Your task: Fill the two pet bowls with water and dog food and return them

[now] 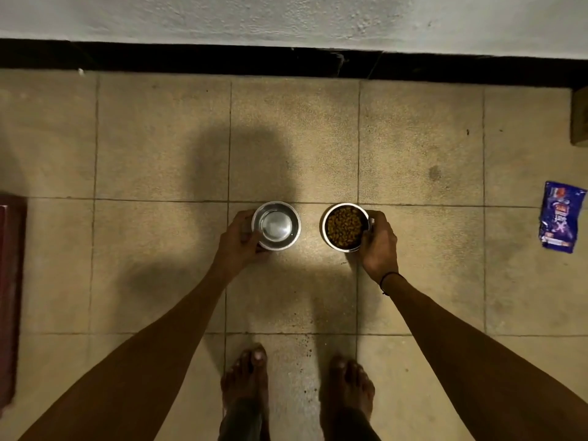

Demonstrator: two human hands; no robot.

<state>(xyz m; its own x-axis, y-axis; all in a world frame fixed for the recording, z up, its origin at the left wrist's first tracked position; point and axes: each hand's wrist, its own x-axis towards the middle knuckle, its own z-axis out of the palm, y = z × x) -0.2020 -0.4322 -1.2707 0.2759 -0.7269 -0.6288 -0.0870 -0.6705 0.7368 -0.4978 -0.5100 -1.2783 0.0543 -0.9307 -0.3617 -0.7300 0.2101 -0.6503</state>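
Note:
Two steel pet bowls are side by side over the tiled floor in front of me. The left bowl (276,225) holds clear water, and my left hand (239,240) grips its left rim. The right bowl (344,226) is filled with brown dog food kibble, and my right hand (378,241) grips its right rim. Whether the bowls touch the floor or hang just above it I cannot tell. A black band circles my right wrist.
A purple food packet (561,217) lies on the floor at the far right. A dark red object (11,281) lines the left edge. A black skirting (286,60) and white wall run along the back. My bare feet (296,386) stand below the bowls.

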